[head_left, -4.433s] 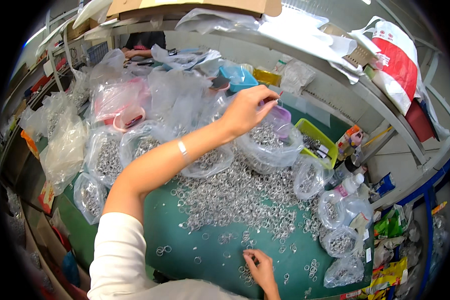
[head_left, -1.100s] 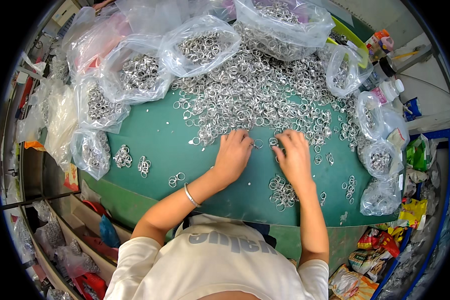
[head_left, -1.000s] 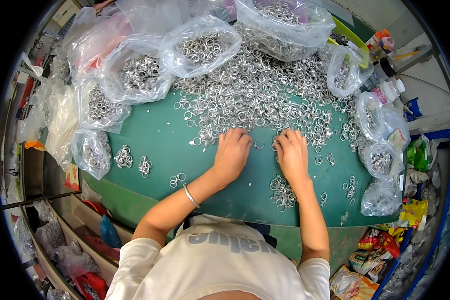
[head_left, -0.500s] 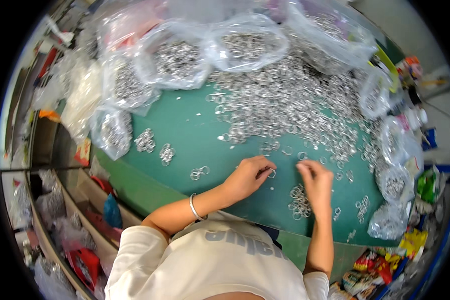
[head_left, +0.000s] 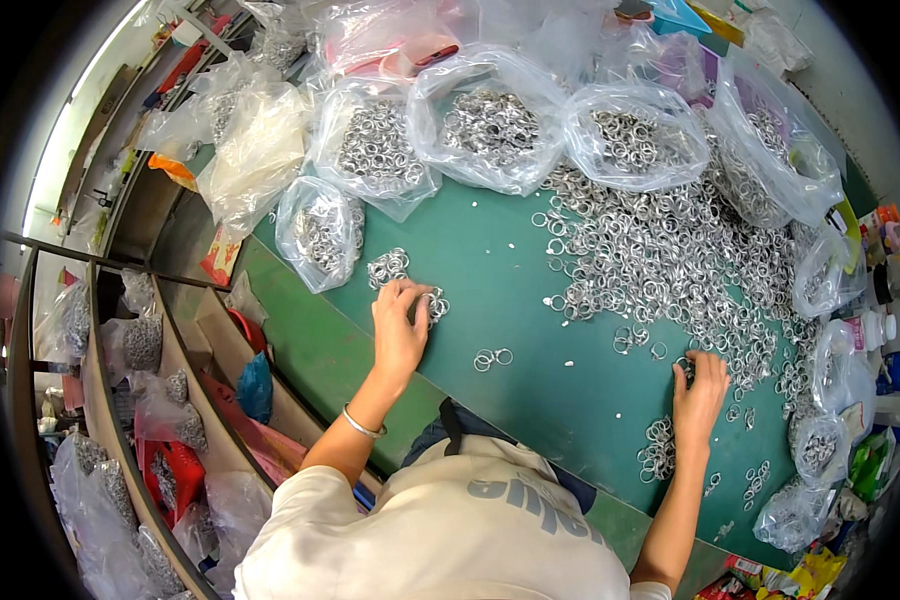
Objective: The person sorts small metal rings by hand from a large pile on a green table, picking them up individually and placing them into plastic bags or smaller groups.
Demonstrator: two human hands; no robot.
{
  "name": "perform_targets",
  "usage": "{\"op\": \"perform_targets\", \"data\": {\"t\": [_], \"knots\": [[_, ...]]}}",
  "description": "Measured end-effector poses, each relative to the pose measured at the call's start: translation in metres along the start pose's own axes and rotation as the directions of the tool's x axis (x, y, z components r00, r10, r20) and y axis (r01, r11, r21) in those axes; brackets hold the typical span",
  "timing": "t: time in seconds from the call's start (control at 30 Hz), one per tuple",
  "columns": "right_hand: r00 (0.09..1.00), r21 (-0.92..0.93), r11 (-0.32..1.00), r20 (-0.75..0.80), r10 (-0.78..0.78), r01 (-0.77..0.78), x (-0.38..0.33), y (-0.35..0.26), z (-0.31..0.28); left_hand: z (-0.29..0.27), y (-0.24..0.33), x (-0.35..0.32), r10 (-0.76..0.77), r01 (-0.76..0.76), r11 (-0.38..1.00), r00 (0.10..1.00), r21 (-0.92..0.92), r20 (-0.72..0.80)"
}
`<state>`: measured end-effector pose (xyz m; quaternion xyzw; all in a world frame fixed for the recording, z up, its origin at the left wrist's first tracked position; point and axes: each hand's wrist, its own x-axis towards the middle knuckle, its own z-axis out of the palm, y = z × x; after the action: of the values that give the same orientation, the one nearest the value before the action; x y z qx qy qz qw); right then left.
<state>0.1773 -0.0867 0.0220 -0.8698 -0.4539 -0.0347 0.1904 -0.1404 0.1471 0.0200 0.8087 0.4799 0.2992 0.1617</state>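
In the head view, the left hand (head_left: 398, 332), left of centre, bends its fingers over a small ring cluster (head_left: 438, 304) on the green desk (head_left: 515, 300); I cannot tell its grip. The ring pile (head_left: 660, 255) slants across the upper right, nearer the right hand (head_left: 702, 392), lying just above its curled fingers, whose hold is unclear.
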Motion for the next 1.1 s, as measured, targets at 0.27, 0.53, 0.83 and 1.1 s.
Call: {"op": "perform_targets", "data": {"t": [0.27, 0.53, 0.83, 1.1], "knots": [[0.999, 0.103, 0.995, -0.03, 0.017, -0.014, 0.001, 0.005, 0.0, 0.003, -0.047, 0.036, 0.086, -0.056, 0.967, 0.99, 0.247, -0.115], [0.993, 0.482, 0.869, 0.026, 0.116, -0.114, -0.022, -0.047, -0.022, 0.006, 0.024, 0.012, 0.19, -0.193, 0.969, 0.981, -0.153, -0.038], [0.995, 0.007, 1.0, 0.098, 0.008, -0.009, -0.047, -0.022, -0.06, 0.063, 0.128, -0.03, 0.453, -0.27, 0.861, 0.793, -0.43, 0.408], [0.996, 0.202, 0.976, -0.047, -0.075, 0.083, -0.01, -0.033, -0.034, 0.107, 0.17, -0.021, 0.522, -0.431, 0.85, 0.77, -0.305, 0.367]]}}
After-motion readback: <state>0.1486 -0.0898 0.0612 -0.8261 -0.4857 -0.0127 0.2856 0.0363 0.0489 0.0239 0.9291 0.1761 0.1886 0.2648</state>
